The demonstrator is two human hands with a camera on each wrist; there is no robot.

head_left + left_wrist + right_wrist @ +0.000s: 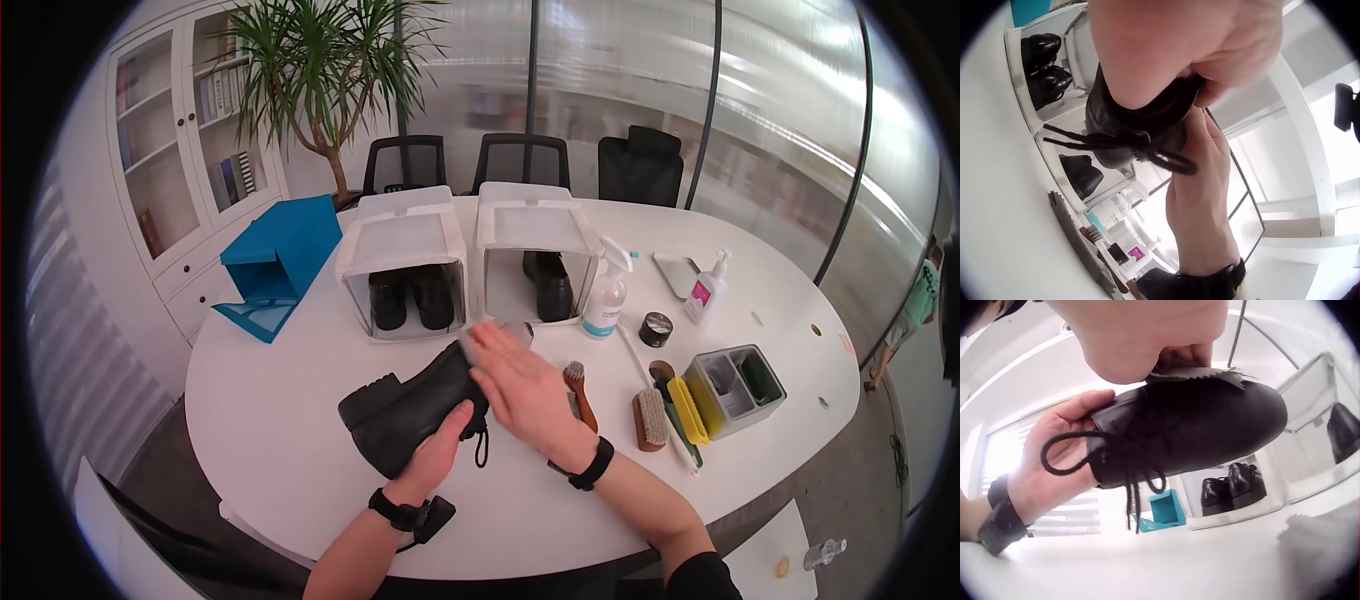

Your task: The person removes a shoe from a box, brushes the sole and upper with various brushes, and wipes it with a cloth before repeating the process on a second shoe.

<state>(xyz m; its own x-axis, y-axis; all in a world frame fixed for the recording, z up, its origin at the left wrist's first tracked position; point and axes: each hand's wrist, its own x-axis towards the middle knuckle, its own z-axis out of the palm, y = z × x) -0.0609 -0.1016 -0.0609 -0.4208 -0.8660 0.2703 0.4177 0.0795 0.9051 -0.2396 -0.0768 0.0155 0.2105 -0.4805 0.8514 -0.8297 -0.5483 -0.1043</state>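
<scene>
A black lace-up shoe (425, 395) is held tilted above the table, its heel toward the left and its bow hanging down. My left hand (440, 448) grips it at the opening, the thumb along the upper. Across the front part lies my right hand (525, 390), holding a grey cloth (1204, 374) with zigzag edges against the shoe's surface. In the right wrist view the fingers bend over the cloth beside the smooth toe. Part of the toe is hidden by the right hand in the head view.
Two white shoe boxes (405, 245) with black shoes stand behind, beside a blue box (285, 250). Rightward are a spray bottle (607, 290), a pump bottle (708, 290), a round tin (655, 329), brushes (649, 420) and a grey organizer (735, 390). Another grey cloth (1322, 550) lies on the table.
</scene>
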